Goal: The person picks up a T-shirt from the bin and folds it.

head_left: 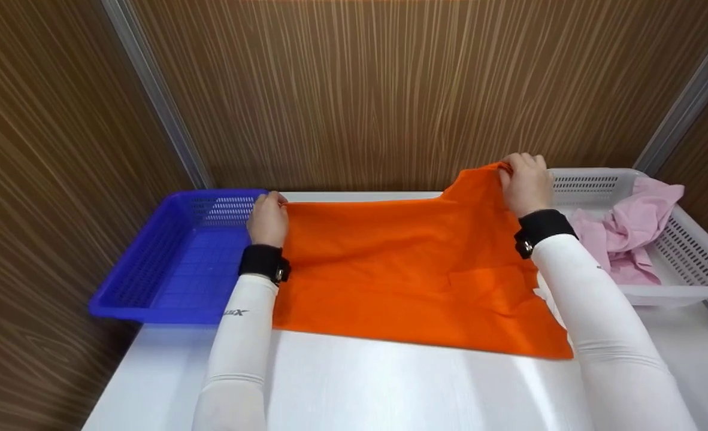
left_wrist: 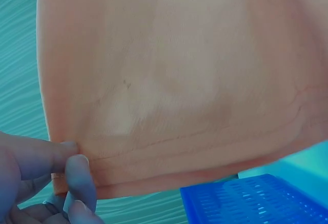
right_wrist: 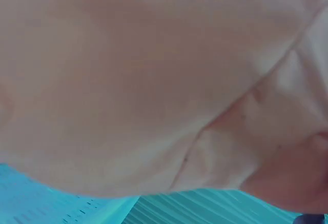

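An orange T-shirt (head_left: 384,269), folded lengthwise, is stretched between both hands above the white table, its near edge low over the surface. At its far left corner, the left hand (head_left: 268,218) pinches the hem between thumb and fingers. In the left wrist view, those fingers (left_wrist: 81,180) grip the stitched hem corner of the shirt (left_wrist: 169,90). Farther right, the right hand (head_left: 528,182) grips the sleeve end, raised higher than the left. Fabric of the shirt (right_wrist: 128,90) with a seam fills most of the right wrist view, and the right hand's grip is mostly hidden there.
A blue plastic basket (head_left: 156,314) stands at the left, partly behind the left arm. To the right is a white basket (head_left: 677,291) with crumpled pink cloth (head_left: 635,224) inside. The white table (head_left: 378,383) extends toward the front. Wood-patterned panels (head_left: 354,96) rise behind it.
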A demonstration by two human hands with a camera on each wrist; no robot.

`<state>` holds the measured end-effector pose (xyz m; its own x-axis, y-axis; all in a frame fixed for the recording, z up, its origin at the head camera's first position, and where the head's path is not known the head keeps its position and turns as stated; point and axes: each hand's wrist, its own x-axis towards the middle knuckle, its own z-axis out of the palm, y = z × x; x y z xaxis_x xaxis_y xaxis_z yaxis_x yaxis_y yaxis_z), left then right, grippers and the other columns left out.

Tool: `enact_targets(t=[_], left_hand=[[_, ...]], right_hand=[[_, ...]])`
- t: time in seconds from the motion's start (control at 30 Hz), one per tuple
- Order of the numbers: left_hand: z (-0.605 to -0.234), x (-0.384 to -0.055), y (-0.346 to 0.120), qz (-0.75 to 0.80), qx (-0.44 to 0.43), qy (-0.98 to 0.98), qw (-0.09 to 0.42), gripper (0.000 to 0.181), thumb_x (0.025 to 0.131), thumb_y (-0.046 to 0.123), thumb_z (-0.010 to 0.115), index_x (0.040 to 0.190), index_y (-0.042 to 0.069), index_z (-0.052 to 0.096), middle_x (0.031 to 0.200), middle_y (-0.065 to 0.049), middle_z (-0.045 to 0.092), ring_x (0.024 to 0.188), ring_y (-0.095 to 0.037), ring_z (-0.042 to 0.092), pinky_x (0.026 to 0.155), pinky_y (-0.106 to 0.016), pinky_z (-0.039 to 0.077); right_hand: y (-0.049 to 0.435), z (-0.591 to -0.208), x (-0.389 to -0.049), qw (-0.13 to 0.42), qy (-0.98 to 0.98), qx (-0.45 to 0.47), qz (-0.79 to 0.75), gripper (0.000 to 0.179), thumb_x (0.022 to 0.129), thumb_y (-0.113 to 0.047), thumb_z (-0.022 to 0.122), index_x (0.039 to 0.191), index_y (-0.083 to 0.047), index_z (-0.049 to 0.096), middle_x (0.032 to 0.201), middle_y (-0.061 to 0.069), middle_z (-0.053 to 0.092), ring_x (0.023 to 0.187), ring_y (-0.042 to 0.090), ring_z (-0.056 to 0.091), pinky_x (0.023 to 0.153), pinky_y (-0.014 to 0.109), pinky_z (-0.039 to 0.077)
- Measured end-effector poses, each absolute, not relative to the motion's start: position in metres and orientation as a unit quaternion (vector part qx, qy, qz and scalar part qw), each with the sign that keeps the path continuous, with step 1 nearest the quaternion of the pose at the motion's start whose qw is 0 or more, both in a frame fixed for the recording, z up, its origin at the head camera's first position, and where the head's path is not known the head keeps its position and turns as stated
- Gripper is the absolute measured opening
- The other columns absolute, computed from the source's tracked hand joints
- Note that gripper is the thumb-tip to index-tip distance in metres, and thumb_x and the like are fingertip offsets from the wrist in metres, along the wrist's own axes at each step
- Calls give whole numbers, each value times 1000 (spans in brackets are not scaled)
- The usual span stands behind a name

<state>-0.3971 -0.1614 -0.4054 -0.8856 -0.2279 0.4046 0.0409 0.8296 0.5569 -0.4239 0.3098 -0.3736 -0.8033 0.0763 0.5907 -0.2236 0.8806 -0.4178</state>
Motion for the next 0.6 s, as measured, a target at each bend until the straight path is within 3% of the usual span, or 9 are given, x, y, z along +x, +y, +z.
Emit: enact_targets(t=[0.23,0.43,0.6], left_hand=[[-418,-382,-166,-217,36,-950,220,16,96,5,59,104,6,73,107,-19,67,94,-41,71,79,-58,57],[-429,-358,-175,-155,-12,-961,227,13,92,2,62,94,6,74,98,-19,69,90,-42,68,80,-54,51],[-443,-338,-176,-83,-60,-964,246,13,88,0,65,84,8,75,89,-19,70,91,-39,60,78,-48,41]], right_hand=[[327,-387,-389,303,-913,97,254,14,100,-13,66,109,-2,69,105,22,72,98,39,53,85,55,42],[347,-404,-335,319,-895,194,246,11,87,-5,79,96,-3,74,88,14,73,82,23,50,72,26,36],[354,-430,-284,297,-895,241,229,22,74,3,87,89,-8,75,82,3,71,78,12,50,71,10,40]])
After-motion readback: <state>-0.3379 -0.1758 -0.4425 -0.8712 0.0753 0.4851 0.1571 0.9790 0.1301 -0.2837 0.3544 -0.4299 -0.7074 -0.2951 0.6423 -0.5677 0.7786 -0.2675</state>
